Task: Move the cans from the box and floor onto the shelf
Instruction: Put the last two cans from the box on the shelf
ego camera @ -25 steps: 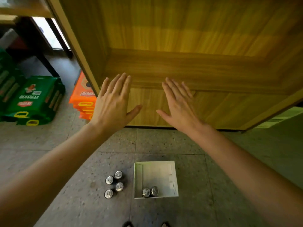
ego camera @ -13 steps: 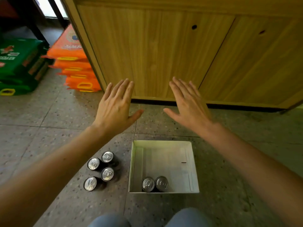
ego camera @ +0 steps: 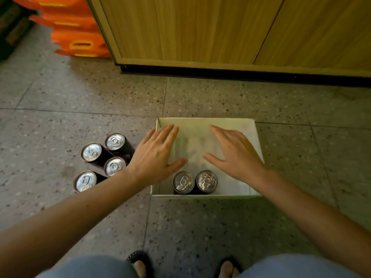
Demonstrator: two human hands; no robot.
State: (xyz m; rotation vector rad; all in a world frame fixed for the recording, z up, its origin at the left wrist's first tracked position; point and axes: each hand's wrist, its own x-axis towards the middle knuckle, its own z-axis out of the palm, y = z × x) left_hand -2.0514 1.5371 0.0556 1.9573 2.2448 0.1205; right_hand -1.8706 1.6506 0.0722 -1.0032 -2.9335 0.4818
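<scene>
A white open box (ego camera: 202,122) sits on the floor. Two dark cans with silver tops stand upright at its near edge: one can (ego camera: 183,181) on the left, another can (ego camera: 206,180) touching it on the right. Several more dark cans (ego camera: 114,141) stand upright in a cluster on the floor left of the box. My left hand (ego camera: 155,154) hovers flat over the box's left wall, fingers apart, holding nothing. Over the box's right half, my right hand (ego camera: 233,152) is also spread and empty. Both hands are just beyond the two boxed cans. The shelf is out of view.
A wooden cabinet (ego camera: 200,29) with closed doors and a black plinth stands right behind the box. Orange drink packs (ego camera: 74,35) are stacked at its left. The floor is speckled grey tile. My knees and sandalled feet (ego camera: 140,263) show at the bottom edge.
The view has tilted down and come closer to the floor. Both hands have dropped from in front of the cabinet to just above the box. Nothing has been grasped.
</scene>
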